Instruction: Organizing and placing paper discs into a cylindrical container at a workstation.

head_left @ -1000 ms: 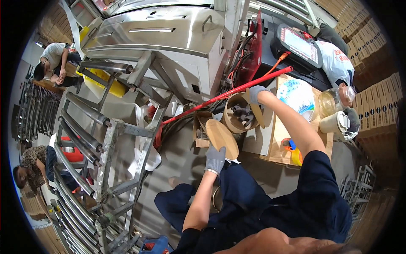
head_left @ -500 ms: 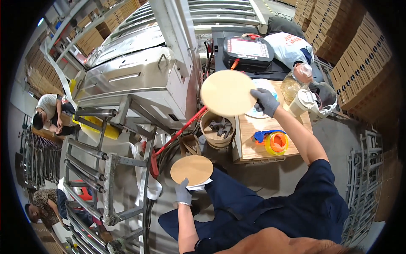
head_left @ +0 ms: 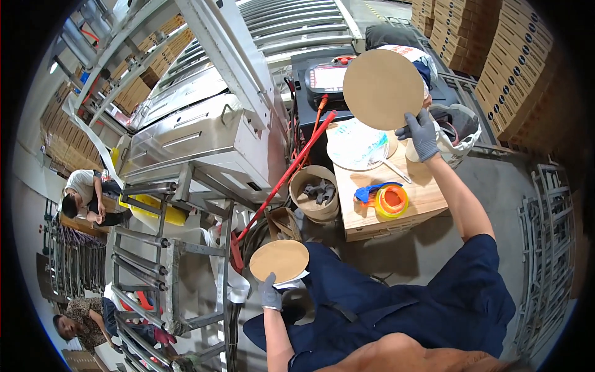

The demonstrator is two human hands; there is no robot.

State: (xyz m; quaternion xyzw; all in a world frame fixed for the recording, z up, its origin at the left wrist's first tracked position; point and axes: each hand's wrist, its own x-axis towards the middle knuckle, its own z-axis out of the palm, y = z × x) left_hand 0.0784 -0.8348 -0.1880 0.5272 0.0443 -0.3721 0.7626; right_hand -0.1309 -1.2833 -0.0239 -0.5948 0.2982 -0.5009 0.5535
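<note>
My right hand (head_left: 421, 135), in a grey glove, is raised over the small wooden table (head_left: 421, 195) and pinches the lower edge of a flat round brown board disc (head_left: 383, 90). Low by my left knee, my gloved left hand (head_left: 271, 292) grips a second tan disc (head_left: 280, 260) by its near edge, thumb on top. White sheet material (head_left: 292, 282) shows under that disc; how many pieces lie there I cannot tell. On the table below my right hand lies a round white hand fan (head_left: 356, 149) with blue print and a white handle.
Orange and yellow tape rolls (head_left: 392, 200) and a blue tool (head_left: 369, 192) lie on the table. Left of it stands a round bin (head_left: 314, 193) holding dark gloves. A red bar (head_left: 285, 177) slants beside the metal roller frame (head_left: 167, 273). Two people sit far left.
The right-hand disc has moved up and right, away from me, and its browner face now shows. It uncovers more of the fan. My left hand stays low with its disc.
</note>
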